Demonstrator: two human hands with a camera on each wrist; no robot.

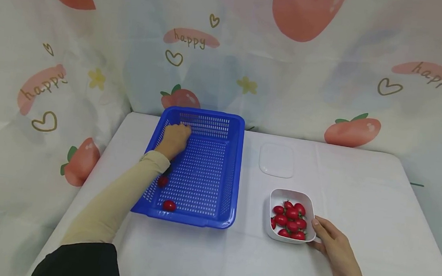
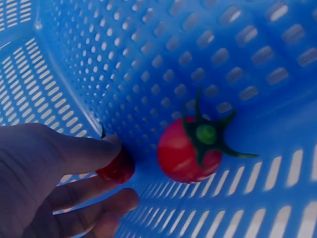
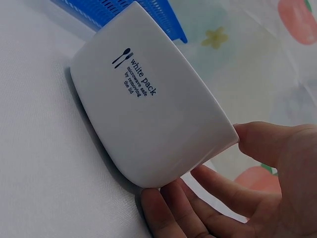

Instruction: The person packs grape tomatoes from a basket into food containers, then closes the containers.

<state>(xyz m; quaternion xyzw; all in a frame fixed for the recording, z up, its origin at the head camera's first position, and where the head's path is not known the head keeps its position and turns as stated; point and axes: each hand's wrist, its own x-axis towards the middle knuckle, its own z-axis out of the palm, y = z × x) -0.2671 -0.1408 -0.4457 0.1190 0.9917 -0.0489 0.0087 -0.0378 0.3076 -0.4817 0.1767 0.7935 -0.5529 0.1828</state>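
Observation:
Inside the blue plastic basket (image 1: 232, 170), my left hand (image 1: 174, 140) is down at the far left corner. The left wrist view shows its thumb and fingers pinching a red cherry tomato (image 2: 119, 168). Another cherry tomato (image 2: 185, 153), with a green stem, lies close beside it. Nearer the basket's front are two more, one by the forearm (image 1: 162, 181) and one near the front wall (image 1: 169, 205). My right hand (image 1: 334, 244) grips a corner of a white food container (image 3: 148, 99), thumb at the rim and fingers lower down. Several cherry tomatoes (image 1: 291, 213) lie in that container.
A translucent lid (image 1: 276, 160) lies flat on the white tabletop (image 1: 193, 259) behind the container. Printed cloth (image 1: 291, 73) hangs at the back and left of the table. The basket's raised walls surround my left hand.

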